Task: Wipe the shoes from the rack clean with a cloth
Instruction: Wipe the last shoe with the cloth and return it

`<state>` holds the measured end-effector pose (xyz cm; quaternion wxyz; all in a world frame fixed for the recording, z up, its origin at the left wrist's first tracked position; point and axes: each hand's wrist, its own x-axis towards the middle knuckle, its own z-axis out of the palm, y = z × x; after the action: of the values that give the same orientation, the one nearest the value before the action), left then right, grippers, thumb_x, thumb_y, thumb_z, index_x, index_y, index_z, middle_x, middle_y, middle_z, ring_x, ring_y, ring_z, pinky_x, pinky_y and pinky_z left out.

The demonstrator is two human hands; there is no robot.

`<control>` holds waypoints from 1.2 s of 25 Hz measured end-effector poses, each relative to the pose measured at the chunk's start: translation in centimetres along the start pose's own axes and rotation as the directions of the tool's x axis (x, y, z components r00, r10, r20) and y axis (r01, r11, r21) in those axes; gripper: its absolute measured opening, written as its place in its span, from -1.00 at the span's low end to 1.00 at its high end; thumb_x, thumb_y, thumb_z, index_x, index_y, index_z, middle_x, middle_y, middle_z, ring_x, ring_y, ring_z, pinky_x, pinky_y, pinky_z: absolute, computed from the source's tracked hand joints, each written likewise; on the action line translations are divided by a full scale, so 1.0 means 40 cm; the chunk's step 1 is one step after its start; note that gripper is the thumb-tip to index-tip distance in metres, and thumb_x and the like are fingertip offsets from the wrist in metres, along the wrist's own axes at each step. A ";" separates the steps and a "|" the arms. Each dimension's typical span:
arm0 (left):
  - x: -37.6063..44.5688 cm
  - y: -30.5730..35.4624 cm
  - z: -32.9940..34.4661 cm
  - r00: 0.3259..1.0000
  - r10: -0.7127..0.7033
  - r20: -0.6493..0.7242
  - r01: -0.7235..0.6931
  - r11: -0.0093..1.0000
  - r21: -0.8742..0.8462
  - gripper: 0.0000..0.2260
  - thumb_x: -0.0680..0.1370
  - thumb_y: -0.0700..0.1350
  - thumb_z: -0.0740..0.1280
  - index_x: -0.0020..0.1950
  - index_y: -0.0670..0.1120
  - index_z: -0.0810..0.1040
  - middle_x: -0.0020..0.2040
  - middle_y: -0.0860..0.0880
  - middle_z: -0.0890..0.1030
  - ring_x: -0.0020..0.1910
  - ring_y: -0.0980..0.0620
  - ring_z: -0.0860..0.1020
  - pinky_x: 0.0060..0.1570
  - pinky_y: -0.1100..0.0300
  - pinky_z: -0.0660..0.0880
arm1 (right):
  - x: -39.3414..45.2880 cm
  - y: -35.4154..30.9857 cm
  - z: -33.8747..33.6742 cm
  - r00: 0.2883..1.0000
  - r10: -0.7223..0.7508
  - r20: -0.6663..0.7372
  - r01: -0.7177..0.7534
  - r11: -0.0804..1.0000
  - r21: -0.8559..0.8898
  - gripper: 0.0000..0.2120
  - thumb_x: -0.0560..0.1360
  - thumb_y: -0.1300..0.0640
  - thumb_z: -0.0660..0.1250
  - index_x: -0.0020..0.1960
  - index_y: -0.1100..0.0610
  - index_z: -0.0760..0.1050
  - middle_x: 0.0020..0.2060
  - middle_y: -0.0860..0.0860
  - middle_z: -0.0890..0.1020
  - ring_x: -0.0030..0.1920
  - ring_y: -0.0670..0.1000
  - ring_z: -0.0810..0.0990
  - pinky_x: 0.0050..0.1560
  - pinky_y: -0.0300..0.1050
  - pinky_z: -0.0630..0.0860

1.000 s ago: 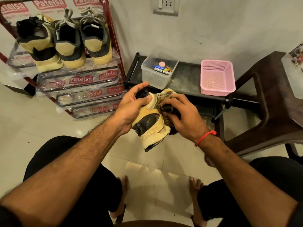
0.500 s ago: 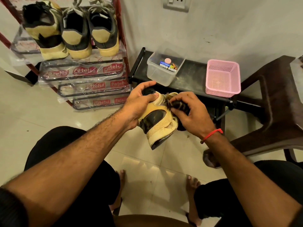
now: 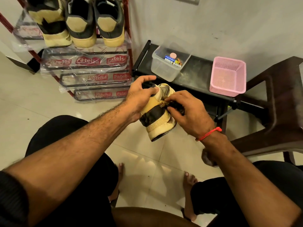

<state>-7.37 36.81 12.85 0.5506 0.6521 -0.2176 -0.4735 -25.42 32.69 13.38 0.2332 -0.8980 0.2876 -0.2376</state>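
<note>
Your left hand (image 3: 139,97) fingers curled round yellow-and-black sneaker (image 3: 158,115) collar, right hand (image 3: 188,112) fingers pinching dark cloth (image 3: 174,105) on its side, black bench (image 3: 196,74) edge just beyond, pale tiled floor (image 3: 147,161) open below.

Both forearms reach forward from the lower corners and converge at centre. Left hand (image 3: 139,97) curls around the shoe (image 3: 158,118), thumb on top. Right hand (image 3: 188,112), wrist banded in red, presses a dark cloth (image 3: 174,104) beneath bent fingers.
</note>
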 end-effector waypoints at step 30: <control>-0.026 0.004 0.003 0.936 0.113 0.334 -0.073 0.989 -0.130 -0.58 0.58 -0.31 0.38 0.41 -0.04 0.51 0.01 -0.18 0.70 -0.10 -0.07 0.68 -0.10 0.06 0.67 | 0.009 0.039 -0.030 0.945 0.218 -0.245 -0.187 0.972 0.144 -0.87 0.51 0.21 0.43 0.07 0.14 0.62 0.01 0.01 0.63 0.03 -0.06 0.59 0.15 -0.05 0.56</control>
<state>-7.90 37.55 13.39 0.5631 0.5165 -0.3127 -0.5643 -26.47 30.99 13.54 0.2699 -0.8094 0.3915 -0.3444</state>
